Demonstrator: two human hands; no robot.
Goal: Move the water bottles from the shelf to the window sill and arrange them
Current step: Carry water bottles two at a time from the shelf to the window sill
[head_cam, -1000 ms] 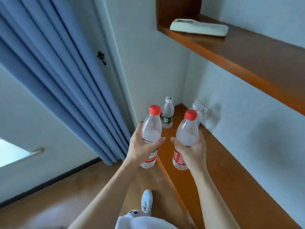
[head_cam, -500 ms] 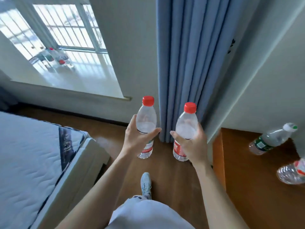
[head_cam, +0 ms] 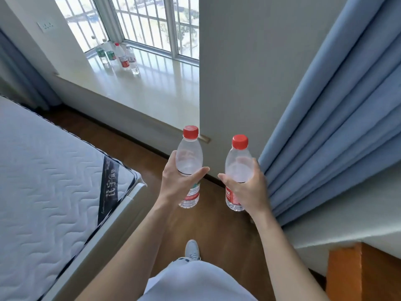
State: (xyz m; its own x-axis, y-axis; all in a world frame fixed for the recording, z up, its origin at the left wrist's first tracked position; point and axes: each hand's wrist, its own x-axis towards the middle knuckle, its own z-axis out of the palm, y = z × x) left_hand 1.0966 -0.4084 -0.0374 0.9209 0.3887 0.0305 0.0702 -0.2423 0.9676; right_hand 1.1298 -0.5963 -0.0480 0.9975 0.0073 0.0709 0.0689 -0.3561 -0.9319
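Two bottles (head_cam: pixel 189 168) held upright, window sill (head_cam: pixel 152 92) ahead

Clear plastic bottles (head_cam: pixel 189 166), glossy window sill (head_cam: pixel 152 90), quilted cloth mattress (head_cam: pixel 43 181).

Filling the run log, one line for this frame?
phase: carry | left hand: red-capped bottle | right hand: red-capped bottle | window sill: four bottles

My single head-worn wide-angle view looks forward and steeply down from standing height, near enough that both forearms fill the lower frame. It faces the window sill (head_cam: pixel 152 88) across the room, with the mattress (head_cam: pixel 47 181) at the left edge, the blue curtain (head_cam: pixel 336 127) at right and a shoe (head_cam: pixel 192 249) on the floor directly below. No second view shares the scene.
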